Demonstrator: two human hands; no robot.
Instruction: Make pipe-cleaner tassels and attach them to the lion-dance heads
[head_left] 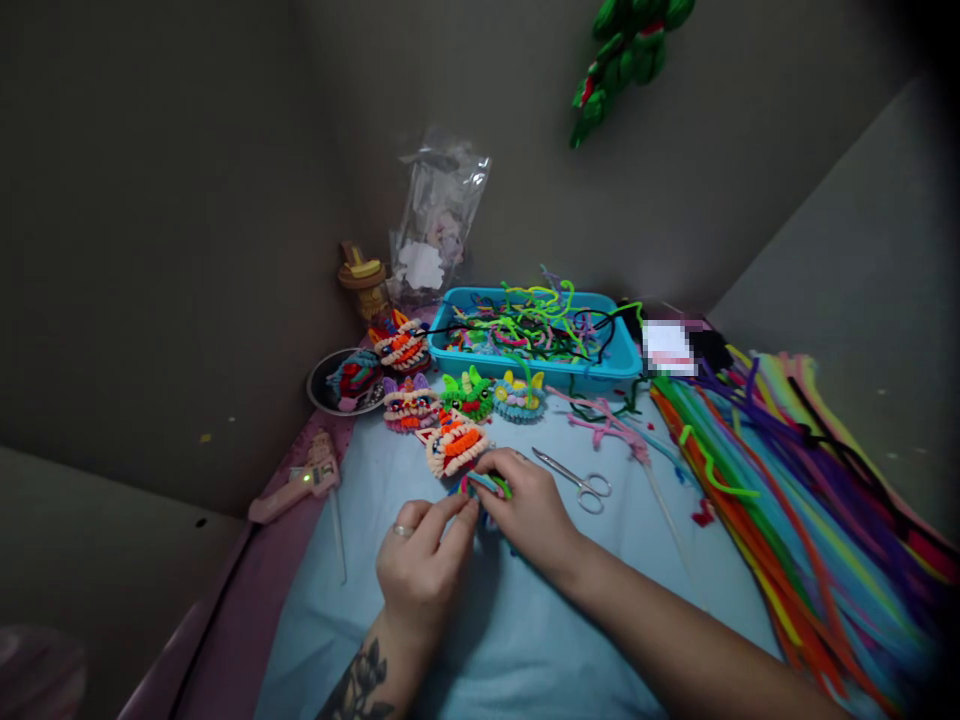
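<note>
Close together over the light blue cloth (480, 630), both hands pinch one small multicoloured pipe-cleaner piece (491, 485). Green, pink and blue strands of it show between the fingertips, and fingers cover the remainder. My left hand (424, 555), with a ring, is closed on its near left side. My right hand (531, 508) grips it from the right. Just beyond the fingers lies a cream and orange pipe-cleaner animal head (456, 443). Behind that sit a green one (469, 396), a yellow and blue one (519, 397) and a purple and pink one (409, 403). Scissors (574, 480) rest right of my right hand.
A blue tray (540, 370) of pipe-cleaner scraps stands at the back. Leftward are a bowl (319, 400), a lidded cup (367, 290) and a pink glue gun (304, 490). Long pipe cleaners (810, 520) cover the right side. Clear bags (442, 200) lean against the wall.
</note>
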